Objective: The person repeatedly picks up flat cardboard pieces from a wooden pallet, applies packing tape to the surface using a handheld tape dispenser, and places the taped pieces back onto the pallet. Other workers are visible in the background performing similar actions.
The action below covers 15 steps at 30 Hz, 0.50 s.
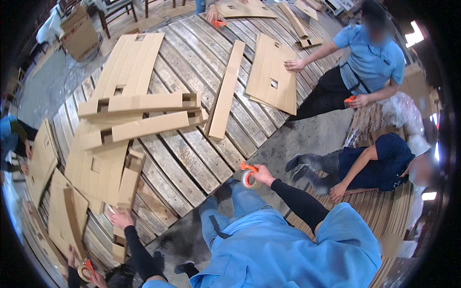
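My right hand (pixel 262 175) is closed round an orange tape dispenser (pixel 248 177) with a roll of tape on it, held out past the near edge of the slatted wooden table (pixel 192 187). To the left, my left hand (pixel 120 218) grips the near end of a narrow folded cardboard piece (pixel 130 181). Beside that piece lies a flat cardboard sheet (pixel 91 165) with a cut-out. Two long folded cardboard channels (pixel 144 102) rest across the sheets, their ends showing openings. A further long cardboard strip (pixel 225 91) lies apart near the table's middle.
Across at the right, a co-worker (pixel 372 60) touches a creased cardboard sheet (pixel 272 72) and holds another orange dispenser (pixel 350 100). A person in dark blue (pixel 370 163) is by stacked cardboard (pixel 379 211). More co-workers' hands work at the left, lower left (pixel 86 271) and far edge.
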Each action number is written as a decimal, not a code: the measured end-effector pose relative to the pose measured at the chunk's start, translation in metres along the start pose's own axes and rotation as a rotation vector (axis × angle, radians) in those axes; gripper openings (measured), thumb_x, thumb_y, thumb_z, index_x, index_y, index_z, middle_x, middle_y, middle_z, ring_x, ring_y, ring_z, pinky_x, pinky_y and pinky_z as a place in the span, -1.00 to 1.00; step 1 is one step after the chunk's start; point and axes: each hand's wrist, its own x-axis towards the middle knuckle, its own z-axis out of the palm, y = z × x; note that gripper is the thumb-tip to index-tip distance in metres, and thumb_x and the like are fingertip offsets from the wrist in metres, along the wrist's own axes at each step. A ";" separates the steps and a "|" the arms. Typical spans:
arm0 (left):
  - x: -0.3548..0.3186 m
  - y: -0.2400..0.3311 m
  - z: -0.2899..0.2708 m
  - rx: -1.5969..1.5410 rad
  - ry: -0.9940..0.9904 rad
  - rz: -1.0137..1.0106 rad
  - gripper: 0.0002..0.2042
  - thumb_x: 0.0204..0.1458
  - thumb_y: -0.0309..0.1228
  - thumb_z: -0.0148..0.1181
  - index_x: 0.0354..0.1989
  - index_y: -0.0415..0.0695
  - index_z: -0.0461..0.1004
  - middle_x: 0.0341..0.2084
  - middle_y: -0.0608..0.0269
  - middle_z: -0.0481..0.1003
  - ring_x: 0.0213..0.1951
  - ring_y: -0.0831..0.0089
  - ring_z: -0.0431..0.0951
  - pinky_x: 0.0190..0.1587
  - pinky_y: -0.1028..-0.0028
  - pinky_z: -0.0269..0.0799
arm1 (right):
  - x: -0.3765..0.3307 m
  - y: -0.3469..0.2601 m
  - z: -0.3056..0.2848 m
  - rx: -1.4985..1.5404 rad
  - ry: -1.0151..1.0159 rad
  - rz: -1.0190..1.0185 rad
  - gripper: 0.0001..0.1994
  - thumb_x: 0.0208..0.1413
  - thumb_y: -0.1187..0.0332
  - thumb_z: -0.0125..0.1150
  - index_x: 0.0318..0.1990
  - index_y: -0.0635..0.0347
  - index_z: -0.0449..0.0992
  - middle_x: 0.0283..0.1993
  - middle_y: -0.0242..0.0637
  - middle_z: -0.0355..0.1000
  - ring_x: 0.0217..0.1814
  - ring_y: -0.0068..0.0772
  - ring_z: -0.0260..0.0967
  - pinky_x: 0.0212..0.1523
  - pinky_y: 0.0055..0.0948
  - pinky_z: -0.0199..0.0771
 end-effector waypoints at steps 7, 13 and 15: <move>-0.062 0.189 0.033 -0.370 -0.162 0.492 -0.29 -0.13 -0.11 0.49 0.18 -0.25 0.43 0.13 -0.22 0.46 0.16 -0.12 0.44 0.27 0.03 0.32 | 0.018 0.008 -0.010 0.826 -0.207 0.279 -0.60 0.02 0.43 0.17 0.08 0.19 0.53 -0.33 -0.39 0.39 -0.35 -0.41 0.41 -0.40 -0.32 0.47; -0.119 0.334 -0.032 -0.575 -0.541 0.455 -0.34 -0.06 -0.08 0.43 0.16 -0.24 0.43 0.12 -0.18 0.47 0.17 -0.09 0.46 0.23 0.09 0.39 | 0.060 -0.007 -0.034 1.081 -0.418 0.232 -0.65 0.13 0.42 0.11 0.09 0.19 0.50 -0.22 -0.31 0.44 -0.24 -0.39 0.47 -0.29 -0.27 0.55; -0.119 0.345 -0.040 -0.524 -0.621 0.379 -0.36 -0.04 -0.07 0.40 0.15 -0.22 0.43 0.09 -0.17 0.49 0.14 -0.09 0.49 0.20 0.08 0.42 | 0.081 -0.010 -0.056 1.056 -0.558 0.192 -0.62 0.19 0.42 0.09 0.16 0.25 0.44 0.00 -0.20 0.53 -0.01 -0.28 0.55 0.04 -0.17 0.60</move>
